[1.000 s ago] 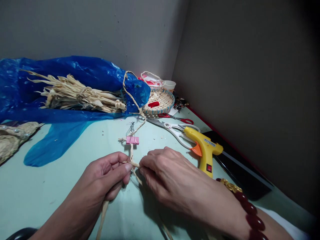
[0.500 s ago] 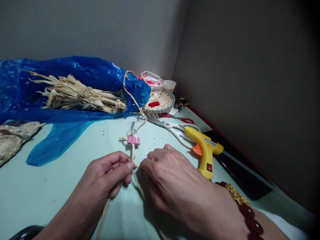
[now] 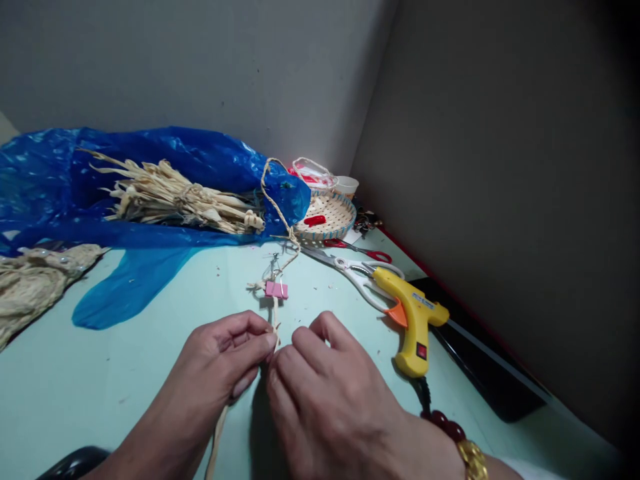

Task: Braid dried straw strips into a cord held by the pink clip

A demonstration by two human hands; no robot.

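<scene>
My left hand point(image 3: 227, 363) pinches a pale straw strand point(image 3: 275, 319) between thumb and forefinger, low in the middle of the view. My right hand point(image 3: 320, 393) meets it fingertip to fingertip, its fingers curled over the same strand. The strand runs up to a pink binder clip point(image 3: 277, 289) lying on the pale green table point(image 3: 165, 320). From the clip a twisted straw cord point(image 3: 277, 207) loops back toward the blue bag. A loose end of straw point(image 3: 216, 437) trails down below my left hand.
A blue plastic bag point(image 3: 150, 167) holding a bundle of dried straw point(image 3: 185, 199) lies at the back left. A yellow glue gun point(image 3: 413, 319), white-handled scissors point(image 3: 357, 275), red-handled scissors point(image 3: 357, 250) and a small woven basket point(image 3: 327, 213) sit to the right. Woven straw work point(image 3: 35, 283) lies far left.
My right hand has moved left and closer to the left hand, its fingers now curled against the left fingertips. The view has shifted slightly down and to the left.
</scene>
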